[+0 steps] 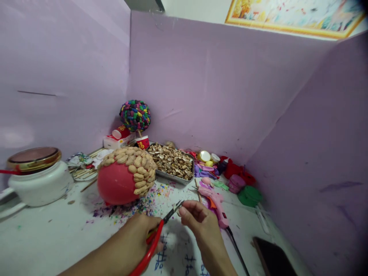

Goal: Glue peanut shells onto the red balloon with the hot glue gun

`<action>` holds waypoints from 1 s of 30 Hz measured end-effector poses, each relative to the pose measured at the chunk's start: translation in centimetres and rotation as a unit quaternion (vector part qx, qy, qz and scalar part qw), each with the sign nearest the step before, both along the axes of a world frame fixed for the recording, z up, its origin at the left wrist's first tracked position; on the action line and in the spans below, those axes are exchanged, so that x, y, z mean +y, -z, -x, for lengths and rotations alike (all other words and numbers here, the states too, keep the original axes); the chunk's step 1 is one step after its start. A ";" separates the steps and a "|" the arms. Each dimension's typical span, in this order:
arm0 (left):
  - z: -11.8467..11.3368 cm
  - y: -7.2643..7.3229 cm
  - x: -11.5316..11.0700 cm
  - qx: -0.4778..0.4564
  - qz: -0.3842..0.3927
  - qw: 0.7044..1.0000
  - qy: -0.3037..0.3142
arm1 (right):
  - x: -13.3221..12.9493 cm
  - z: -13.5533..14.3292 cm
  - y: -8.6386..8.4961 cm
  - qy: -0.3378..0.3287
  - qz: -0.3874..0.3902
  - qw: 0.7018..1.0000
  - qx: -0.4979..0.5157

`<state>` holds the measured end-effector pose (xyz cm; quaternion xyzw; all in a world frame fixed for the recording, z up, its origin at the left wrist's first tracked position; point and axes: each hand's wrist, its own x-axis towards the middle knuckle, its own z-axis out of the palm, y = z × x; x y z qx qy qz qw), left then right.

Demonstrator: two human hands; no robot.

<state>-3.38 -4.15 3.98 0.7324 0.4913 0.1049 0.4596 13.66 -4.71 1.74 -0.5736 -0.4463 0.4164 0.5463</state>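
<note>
My left hand (139,235) is closed on a pair of red-handled scissors (154,245), whose dark blades point up and to the right. Their tips meet the fingers of my right hand (204,226), which pinch something small, too hidden to name. Beyond my hands sits a red balloon (116,184), its top and right side covered with peanut shells (140,172). A metal tray (172,178) behind it is heaped with loose peanut shells (171,161). To the right of my right hand lies a pink glue gun (215,199) with a black cord.
A white pot (41,186) with a glass lid stands at the left. At the back is a multicoloured ball (135,115) on a stick in a red cup (142,142). Green (250,196) and purple (236,184) tubs and a phone (273,257) are at the right. Coloured scraps litter the table.
</note>
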 end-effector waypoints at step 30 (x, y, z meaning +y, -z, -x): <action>0.7 2.3 1.9 0.223 -0.193 0.954 -0.058 | 4.2 0.3 -0.6 -0.088 -0.078 0.961 -0.250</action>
